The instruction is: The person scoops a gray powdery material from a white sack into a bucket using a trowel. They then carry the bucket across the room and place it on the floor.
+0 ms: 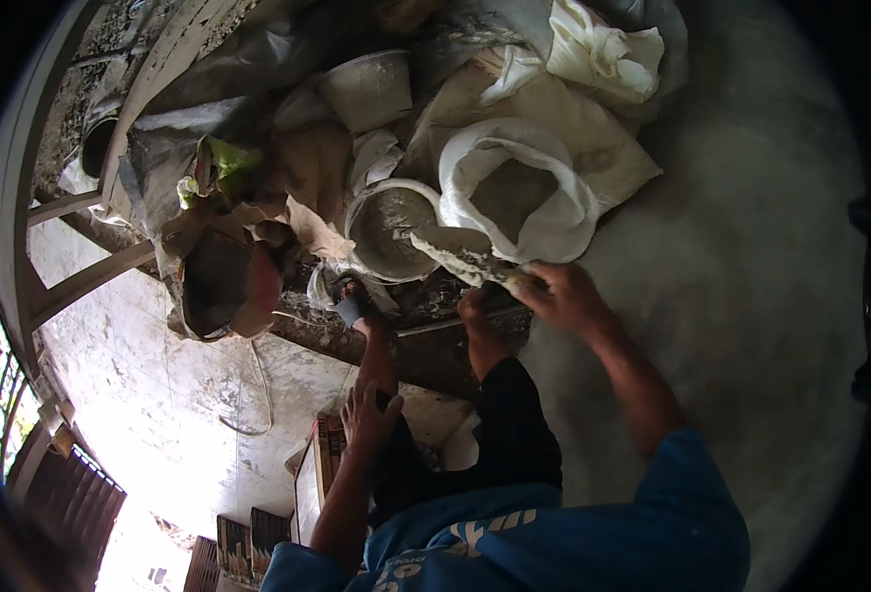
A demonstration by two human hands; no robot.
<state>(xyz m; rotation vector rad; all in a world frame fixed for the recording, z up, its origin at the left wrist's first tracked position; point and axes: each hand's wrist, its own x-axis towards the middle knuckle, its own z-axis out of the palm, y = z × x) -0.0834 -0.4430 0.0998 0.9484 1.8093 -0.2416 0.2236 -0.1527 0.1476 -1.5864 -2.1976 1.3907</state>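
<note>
My right hand (562, 296) is closed round the handle of a trowel (460, 259), its blade pointing left and caked with pale grey residue. The blade lies over the lower right edge of a round bucket (350, 219) with a wet-looking grey mix inside. Just right of the bucket stands a white sack (578, 212), its mouth rolled down around grey powder. My left hand (366, 419) rests on my left leg near the knee, fingers stretched out and holding nothing.
Another pale bucket (368, 91) sits farther back among crumpled sheets and sacks. A dark, wide-mouthed container (216, 286) lies to the left. A crumpled white bag (608, 49) is at the back right. My feet are close to the bucket; a grey wall (731, 247) rises at right.
</note>
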